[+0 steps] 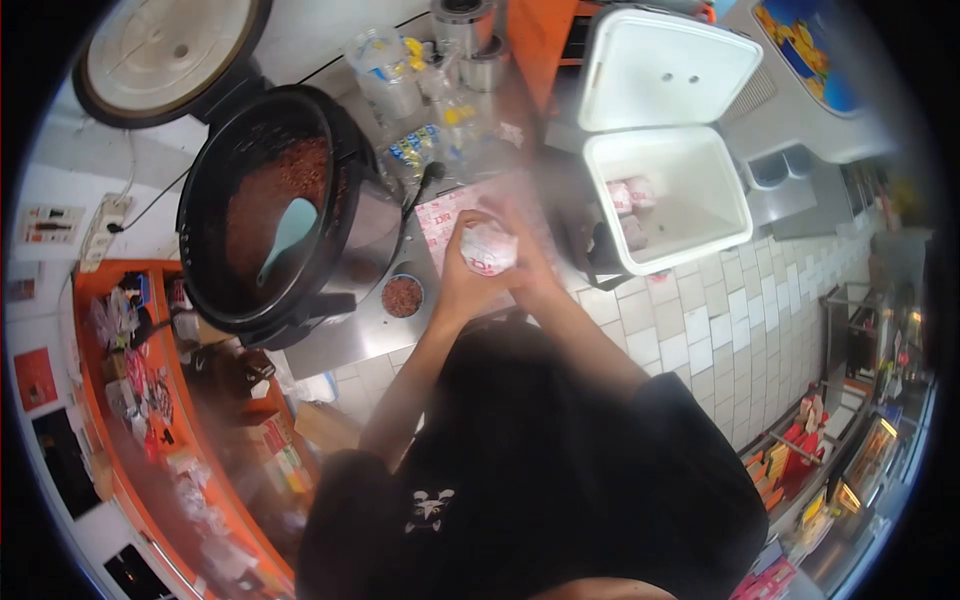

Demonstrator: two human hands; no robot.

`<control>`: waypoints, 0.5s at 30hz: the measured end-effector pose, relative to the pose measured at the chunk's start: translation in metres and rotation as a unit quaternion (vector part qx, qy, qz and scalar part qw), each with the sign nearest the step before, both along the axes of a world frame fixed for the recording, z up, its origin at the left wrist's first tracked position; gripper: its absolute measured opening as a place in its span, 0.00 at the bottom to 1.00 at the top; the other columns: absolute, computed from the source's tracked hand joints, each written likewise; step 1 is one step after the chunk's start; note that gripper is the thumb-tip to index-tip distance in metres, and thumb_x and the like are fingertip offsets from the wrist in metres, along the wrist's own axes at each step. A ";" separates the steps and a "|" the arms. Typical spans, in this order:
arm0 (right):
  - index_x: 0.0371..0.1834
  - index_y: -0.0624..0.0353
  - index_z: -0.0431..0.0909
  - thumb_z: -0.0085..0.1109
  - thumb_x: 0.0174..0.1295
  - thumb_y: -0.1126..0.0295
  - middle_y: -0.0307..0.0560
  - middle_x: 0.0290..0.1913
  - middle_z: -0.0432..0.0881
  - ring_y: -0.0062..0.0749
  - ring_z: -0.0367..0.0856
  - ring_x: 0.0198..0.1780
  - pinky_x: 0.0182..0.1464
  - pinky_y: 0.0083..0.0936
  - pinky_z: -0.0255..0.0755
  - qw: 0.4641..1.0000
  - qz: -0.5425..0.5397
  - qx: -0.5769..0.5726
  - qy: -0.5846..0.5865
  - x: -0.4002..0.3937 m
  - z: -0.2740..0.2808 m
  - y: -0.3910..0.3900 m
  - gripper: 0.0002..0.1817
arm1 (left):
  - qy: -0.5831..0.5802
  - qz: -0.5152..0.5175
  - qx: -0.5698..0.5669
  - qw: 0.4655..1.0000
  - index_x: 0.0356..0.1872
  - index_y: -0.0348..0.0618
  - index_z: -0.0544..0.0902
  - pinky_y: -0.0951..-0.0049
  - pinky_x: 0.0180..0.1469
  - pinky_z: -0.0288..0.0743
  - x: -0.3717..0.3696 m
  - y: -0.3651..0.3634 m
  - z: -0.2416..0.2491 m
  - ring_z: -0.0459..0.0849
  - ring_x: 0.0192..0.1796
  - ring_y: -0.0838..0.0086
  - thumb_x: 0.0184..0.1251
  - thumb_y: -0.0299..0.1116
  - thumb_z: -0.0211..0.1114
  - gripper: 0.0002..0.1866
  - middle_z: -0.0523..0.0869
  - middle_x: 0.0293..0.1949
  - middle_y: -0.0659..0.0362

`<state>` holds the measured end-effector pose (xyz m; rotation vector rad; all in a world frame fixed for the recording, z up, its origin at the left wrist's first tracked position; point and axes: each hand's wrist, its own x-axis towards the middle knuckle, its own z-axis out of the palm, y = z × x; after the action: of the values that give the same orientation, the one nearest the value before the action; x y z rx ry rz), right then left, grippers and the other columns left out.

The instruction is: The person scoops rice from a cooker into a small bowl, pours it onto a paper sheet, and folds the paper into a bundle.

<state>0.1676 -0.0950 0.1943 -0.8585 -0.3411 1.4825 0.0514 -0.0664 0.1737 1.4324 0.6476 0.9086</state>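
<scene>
A paper-wrapped bundle (488, 248), white with red print, sits between my two hands above the counter. My left hand (463, 283) curls around its left side. From the right, my right hand (530, 268) closes against it, its fingertips blurred. Printed wrapping paper (437, 212), pink and white, lies flat under my hands. Left of them stands a small bowl (403, 296) filled with reddish-brown rice. Beyond it is a large open rice cooker (352, 262), holding more of this rice and a pale blue rice paddle (290, 232).
On the right, an open white cooler box (700, 258) contains several wrapped bundles (630, 200). Plastic cups (385, 75) and metal containers (485, 65) crowd the back of the steel counter (335, 335). An orange shelf (190, 420) with goods stands at lower left.
</scene>
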 end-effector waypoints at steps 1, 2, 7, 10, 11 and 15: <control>0.71 0.57 0.66 0.60 0.71 0.51 0.47 0.65 0.72 0.30 0.72 0.65 0.63 0.28 0.69 0.986 -0.077 0.022 -0.144 0.004 0.011 -0.003 0.32 | -0.001 -0.014 -0.003 1.000 0.67 0.40 0.67 0.67 0.64 0.70 0.007 -0.004 0.015 0.78 0.60 0.69 0.48 0.59 0.81 0.51 0.78 0.57 0.55; 0.66 0.60 0.71 0.67 0.66 0.54 0.48 0.60 0.78 0.29 0.77 0.59 0.60 0.27 0.71 0.943 -0.100 0.073 -0.308 0.020 0.013 -0.007 0.31 | 0.000 0.017 -0.053 0.998 0.69 0.39 0.65 0.67 0.64 0.70 0.014 -0.006 0.031 0.77 0.61 0.69 0.53 0.68 0.70 0.52 0.77 0.59 0.54; 0.52 0.63 0.82 0.80 0.49 0.59 0.47 0.43 0.87 0.30 0.84 0.43 0.48 0.29 0.77 0.793 -0.050 0.073 -0.602 0.093 0.092 -0.021 0.29 | -0.088 -0.013 -0.151 0.985 0.76 0.37 0.50 0.62 0.77 0.51 0.071 -0.011 0.055 0.60 0.76 0.64 0.70 0.75 0.29 0.51 0.62 0.72 0.48; 0.51 0.65 0.83 0.81 0.48 0.58 0.49 0.41 0.88 0.33 0.85 0.44 0.48 0.29 0.78 0.850 0.122 0.002 -0.512 0.183 0.099 -0.014 0.30 | -0.079 -0.050 -0.114 0.989 0.77 0.35 0.50 0.60 0.79 0.44 0.086 -0.010 0.038 0.55 0.78 0.61 0.77 0.65 0.35 0.44 0.57 0.75 0.45; 0.50 0.66 0.84 0.80 0.48 0.57 0.50 0.41 0.88 0.34 0.85 0.44 0.47 0.30 0.78 0.861 0.124 -0.021 -0.493 0.215 0.090 -0.008 0.30 | -0.043 -0.053 -0.110 0.992 0.77 0.35 0.50 0.60 0.79 0.46 0.088 -0.009 0.034 0.56 0.78 0.59 0.77 0.63 0.40 0.43 0.57 0.75 0.44; 0.50 0.65 0.85 0.76 0.50 0.43 0.50 0.41 0.87 0.34 0.85 0.40 0.42 0.31 0.79 0.621 0.384 -0.144 -0.668 0.364 -0.006 0.018 0.36 | 0.111 -0.057 -0.088 0.988 0.77 0.36 0.50 0.58 0.77 0.52 0.088 -0.015 0.015 0.60 0.77 0.53 0.77 0.51 0.58 0.42 0.57 0.76 0.39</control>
<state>0.5318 -0.0767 0.1884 -2.2182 -1.8065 1.3240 0.1390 -0.0814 0.1885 1.4066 0.7831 0.5923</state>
